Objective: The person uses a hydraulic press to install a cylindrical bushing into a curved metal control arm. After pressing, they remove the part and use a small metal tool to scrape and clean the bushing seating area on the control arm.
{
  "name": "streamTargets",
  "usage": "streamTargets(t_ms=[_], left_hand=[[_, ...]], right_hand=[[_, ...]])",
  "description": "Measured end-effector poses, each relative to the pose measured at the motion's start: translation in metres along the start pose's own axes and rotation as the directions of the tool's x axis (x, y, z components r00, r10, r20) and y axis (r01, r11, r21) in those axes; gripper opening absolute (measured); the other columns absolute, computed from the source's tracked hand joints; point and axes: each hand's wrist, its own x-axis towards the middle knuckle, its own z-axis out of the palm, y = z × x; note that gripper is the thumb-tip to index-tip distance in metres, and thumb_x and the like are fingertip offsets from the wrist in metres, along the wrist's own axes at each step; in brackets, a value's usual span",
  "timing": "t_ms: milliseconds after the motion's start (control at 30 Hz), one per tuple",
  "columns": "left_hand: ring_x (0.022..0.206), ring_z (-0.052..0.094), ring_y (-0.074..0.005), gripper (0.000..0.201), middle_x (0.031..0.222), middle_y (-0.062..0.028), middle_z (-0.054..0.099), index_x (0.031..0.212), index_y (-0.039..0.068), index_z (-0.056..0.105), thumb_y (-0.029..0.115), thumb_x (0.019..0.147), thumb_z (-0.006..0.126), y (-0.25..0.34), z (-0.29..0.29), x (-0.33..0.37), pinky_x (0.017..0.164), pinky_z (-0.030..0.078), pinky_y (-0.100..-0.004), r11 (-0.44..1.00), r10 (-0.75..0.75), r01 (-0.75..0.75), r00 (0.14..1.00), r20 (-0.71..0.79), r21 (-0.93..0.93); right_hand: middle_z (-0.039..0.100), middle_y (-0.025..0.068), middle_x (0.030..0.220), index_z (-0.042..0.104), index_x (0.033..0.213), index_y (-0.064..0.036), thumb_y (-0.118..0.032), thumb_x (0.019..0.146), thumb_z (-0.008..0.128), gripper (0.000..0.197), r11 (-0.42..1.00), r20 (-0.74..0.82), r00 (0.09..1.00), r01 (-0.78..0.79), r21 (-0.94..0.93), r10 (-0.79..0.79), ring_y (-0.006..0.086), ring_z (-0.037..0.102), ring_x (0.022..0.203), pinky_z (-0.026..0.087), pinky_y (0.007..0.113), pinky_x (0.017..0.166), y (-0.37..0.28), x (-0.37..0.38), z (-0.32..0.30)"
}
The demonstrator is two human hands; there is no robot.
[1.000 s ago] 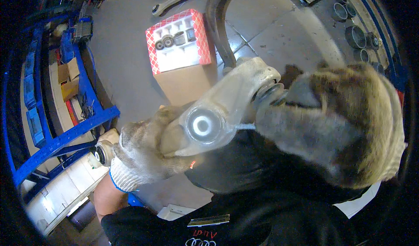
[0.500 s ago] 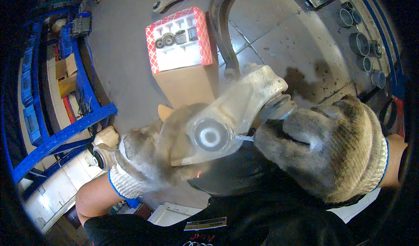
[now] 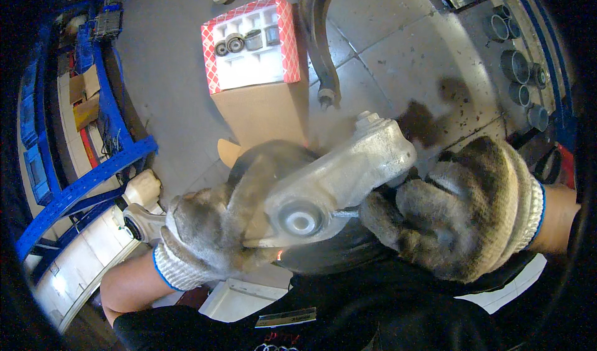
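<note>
A pale metal suspension control arm slants across my lap, with a round bushing at its near part and a squared, thicker end at the upper right. My left hand, in a dirty knit glove, is closed around the arm; its narrower end with another bushing sticks out to the left of the wrist. My right hand, gloved too, is curled beside the thick end, its fingertips against the underside. What those fingers grip is hidden. Behind the arm a dark rounded object shows in part.
Ahead stands a brown carton with a red-and-white box on it, its white foam holding several bushings. A dark curved arm lies on the tiled floor. Metal rings line the right side. Blue shelving with boxes stands at left.
The control arm has turned slightly in my hands, and the round joint by my right hand is now hidden behind it. My right hand has shifted slightly; my left hand keeps its hold.
</note>
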Motion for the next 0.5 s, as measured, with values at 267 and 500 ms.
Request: streamTargets(t_ms=[267,500], left_hand=[[0.059,0.067,-0.0204,0.098,0.082,-0.0096,0.070,0.142,0.002,0.049,0.060,0.069,0.079,-0.012,0.010,0.008,0.052,0.053,-0.0326,0.976,-0.064,0.061,0.998,-0.004,-0.210],[0.054,0.064,-0.0271,0.098,0.072,-0.0121,0.065,0.139,0.001,0.049,0.057,0.065,0.082,-0.018,0.015,0.009,0.049,0.051,-0.0393,0.995,-0.016,-0.001,0.987,-0.160,-0.104]], right_hand=[[0.057,0.0047,0.072,0.071,0.109,0.0004,-0.024,0.058,0.059,0.058,0.963,-0.214,0.969,0.069,-0.261,-0.127,0.0117,0.050,0.051,0.035,0.025,0.035,-0.013,-0.006,0.029],[0.062,0.0064,0.079,0.067,0.114,-0.0003,-0.017,0.068,0.063,0.049,0.977,-0.210,0.971,-0.146,-0.156,0.112,0.0159,0.056,0.052,0.041,0.029,0.039,-0.020,0.007,0.025]])
